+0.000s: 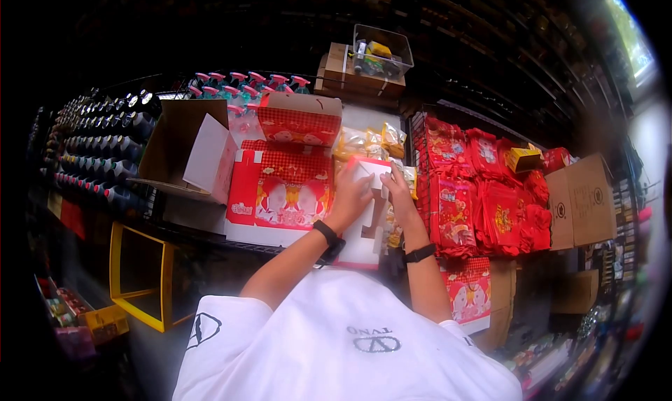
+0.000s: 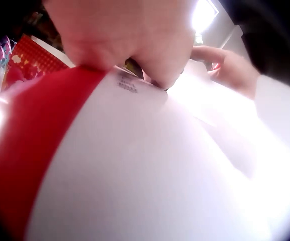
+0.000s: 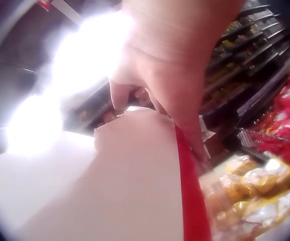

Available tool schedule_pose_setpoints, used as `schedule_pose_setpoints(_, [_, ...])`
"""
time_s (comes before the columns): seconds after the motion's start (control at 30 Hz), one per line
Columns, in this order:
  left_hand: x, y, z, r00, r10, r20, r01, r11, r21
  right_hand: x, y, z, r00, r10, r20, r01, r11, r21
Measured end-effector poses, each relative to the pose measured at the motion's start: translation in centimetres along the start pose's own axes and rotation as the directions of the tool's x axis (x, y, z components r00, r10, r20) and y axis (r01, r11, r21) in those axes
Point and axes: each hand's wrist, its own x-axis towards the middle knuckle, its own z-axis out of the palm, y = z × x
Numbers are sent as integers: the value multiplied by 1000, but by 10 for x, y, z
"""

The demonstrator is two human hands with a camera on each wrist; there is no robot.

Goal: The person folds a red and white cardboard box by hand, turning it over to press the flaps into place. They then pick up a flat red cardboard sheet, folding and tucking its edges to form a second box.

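Observation:
A red and white cardboard box [image 1: 360, 241] stands upright in front of the person's chest, white panels turned toward the body. My left hand [image 1: 352, 194] grips its far end from the left, fingers bent over the edge. On the other side, my right hand [image 1: 400, 194] holds the right edge, thumb and fingers about a flap. Small dark print shows on the white panel [image 2: 135, 150] beside the left fingers in the left wrist view. A red strip [image 3: 191, 186] runs along the box's side under the right hand in the right wrist view.
Red patterned boxes [image 1: 294, 194] lie to the left, beside an open brown carton [image 1: 185, 145]. Yellow and white packets [image 1: 353, 142] sit behind the hands. Red bags [image 1: 455, 205] fill a wire basket on the right. Pink-topped spray bottles [image 1: 276, 82] stand at the back.

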Motion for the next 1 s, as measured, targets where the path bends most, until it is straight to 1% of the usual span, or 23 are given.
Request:
schedule_pose_setpoints(0.03, [0,-1,1,1000,-8,-2,8,1000,-6,3,6,-5,1000,14,25,-15,999,31])
schedule_pose_setpoints(0.07, [0,-1,2,1000,-17,-4,17,1000,-12,7,14,-7,1000,-27,-1,27,997,-77])
schedule_pose_setpoints(0.13, [-2,-4,4,1000,-15,1,15,999,-36,14,32,-11,993,-116,-39,99,951,-292])
schedule_pose_setpoints(0.23, [-4,-3,6,999,-41,13,41,998,-57,18,44,-7,960,-258,-108,181,867,-465])
schedule_pose_setpoints(0.33, [-4,-2,6,999,-52,-2,51,996,-79,19,47,-5,935,-337,-112,224,804,-551])
schedule_pose_setpoints(0.47, [-5,1,5,998,-54,-23,51,994,-100,15,45,-2,936,-327,-134,204,810,-549])
schedule_pose_setpoints(0.63, [-5,-5,6,997,-66,25,68,992,-102,16,48,-2,933,-322,-162,191,823,-534])
schedule_pose_setpoints(0.73, [-6,-12,6,997,-63,42,68,991,-115,19,49,-5,948,-280,-152,164,838,-521])
schedule_pose_setpoints(0.83, [-7,-13,1,997,-53,50,58,993,-106,18,47,-5,951,-268,-156,141,821,-554])
schedule_pose_setpoints(0.93, [-6,-14,-2,998,-27,60,32,996,-88,15,47,0,934,-310,-180,136,770,-624])
schedule_pose_setpoints(1.0, [-8,-18,-2,998,-17,67,24,994,-104,14,47,3,920,-353,-171,164,743,-649])
